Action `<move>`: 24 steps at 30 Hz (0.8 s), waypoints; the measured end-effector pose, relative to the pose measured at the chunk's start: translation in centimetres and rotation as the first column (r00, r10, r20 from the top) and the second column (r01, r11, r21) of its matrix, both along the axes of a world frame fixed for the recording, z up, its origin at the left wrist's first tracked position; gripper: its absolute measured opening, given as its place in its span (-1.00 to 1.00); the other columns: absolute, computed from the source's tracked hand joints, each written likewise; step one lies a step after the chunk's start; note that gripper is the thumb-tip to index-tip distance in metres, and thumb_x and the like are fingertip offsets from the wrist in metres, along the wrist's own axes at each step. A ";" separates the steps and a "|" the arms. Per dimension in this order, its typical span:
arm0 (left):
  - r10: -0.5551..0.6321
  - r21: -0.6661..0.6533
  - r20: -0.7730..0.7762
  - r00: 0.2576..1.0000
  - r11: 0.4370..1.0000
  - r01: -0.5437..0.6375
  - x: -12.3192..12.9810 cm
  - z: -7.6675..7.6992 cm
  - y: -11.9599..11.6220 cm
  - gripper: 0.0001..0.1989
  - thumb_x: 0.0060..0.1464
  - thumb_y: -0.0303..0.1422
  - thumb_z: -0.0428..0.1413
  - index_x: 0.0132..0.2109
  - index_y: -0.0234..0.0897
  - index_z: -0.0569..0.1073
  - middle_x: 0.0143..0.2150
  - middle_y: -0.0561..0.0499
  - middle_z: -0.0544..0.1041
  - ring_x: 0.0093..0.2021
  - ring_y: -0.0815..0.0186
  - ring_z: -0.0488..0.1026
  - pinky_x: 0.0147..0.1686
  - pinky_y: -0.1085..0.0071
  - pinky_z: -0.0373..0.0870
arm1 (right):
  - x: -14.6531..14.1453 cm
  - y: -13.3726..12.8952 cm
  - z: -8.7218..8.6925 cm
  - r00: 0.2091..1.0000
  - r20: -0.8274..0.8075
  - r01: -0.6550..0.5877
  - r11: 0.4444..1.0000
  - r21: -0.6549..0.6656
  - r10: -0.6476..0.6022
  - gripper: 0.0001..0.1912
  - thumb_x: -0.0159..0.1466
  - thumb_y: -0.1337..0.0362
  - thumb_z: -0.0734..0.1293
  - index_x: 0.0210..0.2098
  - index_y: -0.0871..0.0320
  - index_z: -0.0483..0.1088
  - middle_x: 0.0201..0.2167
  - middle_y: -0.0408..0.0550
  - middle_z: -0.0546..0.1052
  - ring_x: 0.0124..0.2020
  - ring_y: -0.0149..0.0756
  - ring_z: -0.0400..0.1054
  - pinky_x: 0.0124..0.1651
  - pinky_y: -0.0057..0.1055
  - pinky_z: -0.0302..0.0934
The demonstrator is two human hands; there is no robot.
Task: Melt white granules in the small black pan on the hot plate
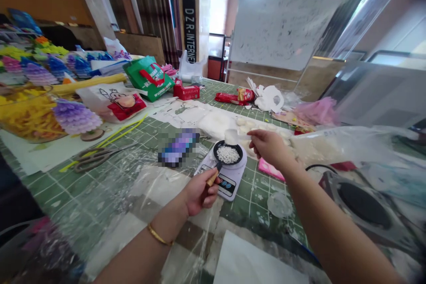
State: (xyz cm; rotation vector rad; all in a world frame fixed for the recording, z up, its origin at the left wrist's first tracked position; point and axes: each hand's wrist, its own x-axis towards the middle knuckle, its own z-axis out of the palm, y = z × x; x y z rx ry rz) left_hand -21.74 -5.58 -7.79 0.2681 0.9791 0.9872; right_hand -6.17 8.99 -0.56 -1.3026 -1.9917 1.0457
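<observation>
My left hand (201, 191) is closed round the wooden handle of a small black pan (215, 153). White pellets (228, 154) lie in the pan, which is over the round platform of a white kitchen scale (238, 177); whether it rests there I cannot tell. Above the pan's far edge is a translucent white scoop (230, 136), its handle pinched in the fingers of my right hand (268, 144). What the scoop holds is too blurred to make out. A pink mold-like piece (271, 169) lies below my right wrist, and a clear round dish (280, 204) sits nearer me.
A phone (179, 147) lies left of the scale, with scissors (100, 157) farther left. At right stands a dark hotplate-like device (362, 202) beside a clear plastic bag (333, 144). A green bag (149, 79) and red packets (234, 96) are toward the back.
</observation>
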 end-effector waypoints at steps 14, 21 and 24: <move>-0.036 0.020 -0.032 0.999 0.999 0.036 -0.1 -0.2 0.1 -0.64 0.09 -0.08 -0.13 -0.49 -0.26 0.20 -0.77 0.22 0.04 -0.83 0.53 -0.04 -0.78 0.56 -0.27 | 1.5 -4.3 -2.2 0.761 0.646 -0.435 0.690 0.579 -0.062 -0.51 0.20 0.50 0.06 0.11 0.19 0.20 -0.25 0.06 0.43 -0.27 -0.30 0.32 -0.26 -0.48 0.14; -0.039 0.013 -0.038 0.999 0.999 0.039 -0.1 -0.3 0.2 -0.64 0.08 -0.07 -0.11 -0.47 -0.27 0.23 -0.76 0.22 0.05 -0.83 0.53 -0.03 -0.77 0.56 -0.27 | 0.0 -1.8 -1.3 0.897 0.434 -0.170 0.849 0.500 -0.076 -0.62 0.27 0.34 0.06 0.02 0.15 0.30 -0.24 0.00 0.49 -0.22 -0.31 0.37 -0.16 -0.45 0.19; -0.033 0.009 -0.039 0.999 0.999 0.034 0.0 -0.1 0.1 -0.64 0.08 -0.07 -0.11 -0.48 -0.27 0.21 -0.76 0.22 0.04 -0.83 0.54 -0.03 -0.77 0.55 -0.27 | -2.2 1.4 -0.7 0.899 0.426 -0.134 0.863 0.487 -0.101 -0.61 0.30 0.34 0.00 -0.01 0.22 0.30 -0.25 0.03 0.50 -0.21 -0.31 0.37 -0.13 -0.43 0.19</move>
